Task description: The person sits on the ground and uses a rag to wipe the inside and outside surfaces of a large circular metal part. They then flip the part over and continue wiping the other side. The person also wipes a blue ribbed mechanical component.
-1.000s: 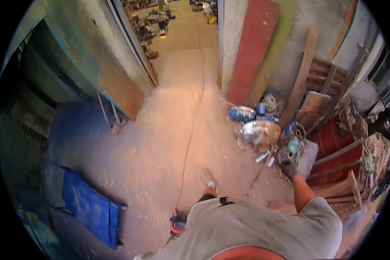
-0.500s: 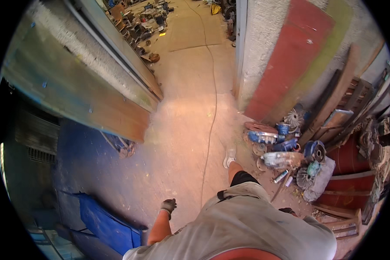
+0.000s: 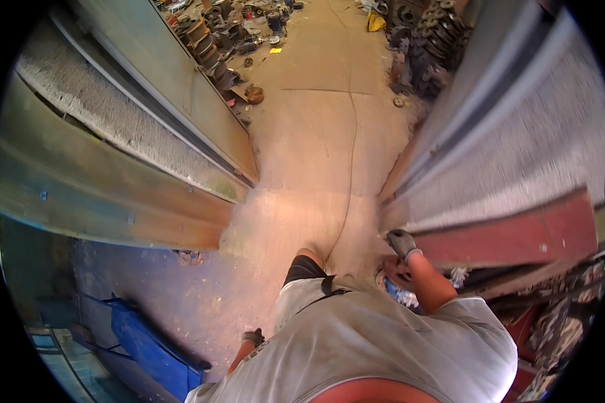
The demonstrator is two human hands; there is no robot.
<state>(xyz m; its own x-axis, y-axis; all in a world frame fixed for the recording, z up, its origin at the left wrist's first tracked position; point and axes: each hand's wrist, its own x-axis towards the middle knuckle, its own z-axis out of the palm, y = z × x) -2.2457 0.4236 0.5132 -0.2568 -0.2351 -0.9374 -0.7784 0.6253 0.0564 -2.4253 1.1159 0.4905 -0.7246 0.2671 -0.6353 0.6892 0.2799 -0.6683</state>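
Could trip on the cable [image 3: 355, 144], with a leg [image 3: 308, 263] just left of it, or knock the red board [image 3: 511, 234] to its right with the gloved right hand [image 3: 402, 243] near that board. Cannot tell fingers' state, apart or together, on that or the left hand [image 3: 252, 336], left of the cable. Right of the cable's far stretch, can spot a probable yellow bag [image 3: 376, 23], with contents hidden

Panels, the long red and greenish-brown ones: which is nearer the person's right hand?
The red panel, at the picture's right: the right hand appears right by its inner end. The greenish-brown panel is at the picture's left, well away from that hand.
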